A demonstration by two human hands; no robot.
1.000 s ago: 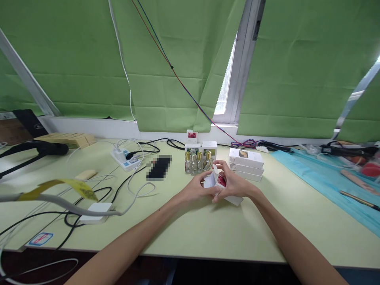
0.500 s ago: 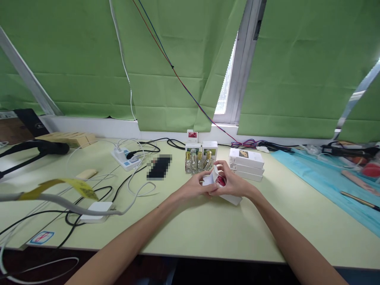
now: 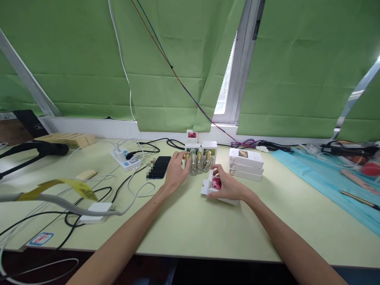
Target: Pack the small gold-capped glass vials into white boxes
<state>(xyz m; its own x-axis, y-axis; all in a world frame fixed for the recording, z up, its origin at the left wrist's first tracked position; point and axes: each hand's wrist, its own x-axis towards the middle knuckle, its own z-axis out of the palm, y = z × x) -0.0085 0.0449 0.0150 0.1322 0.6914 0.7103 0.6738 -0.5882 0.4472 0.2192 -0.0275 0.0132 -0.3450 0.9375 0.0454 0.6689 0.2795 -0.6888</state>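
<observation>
My right hand (image 3: 227,185) grips a white box (image 3: 216,183) with a pink flower picture; the box lies on the table, its end flaps open toward the left. My left hand (image 3: 177,170) is at the leftmost of several glass bottles with gold caps, its fingers round the gold cap (image 3: 187,156). Beside it stand a clear bottle (image 3: 194,163), another bottle (image 3: 199,162) and a rounder bottle (image 3: 208,161). Behind them are two white boxes (image 3: 209,145) and a small box with a red picture (image 3: 192,135).
A stack of white boxes (image 3: 246,163) stands right of my right hand. Left of my left hand lie a phone (image 3: 159,167), a power strip (image 3: 126,159) and tangled cables. Blue plastic sheeting (image 3: 320,182) covers the right side.
My left hand has left the white box and moved left and back to the leftmost bottle. My right hand still holds the box, its flaps now more visible.
</observation>
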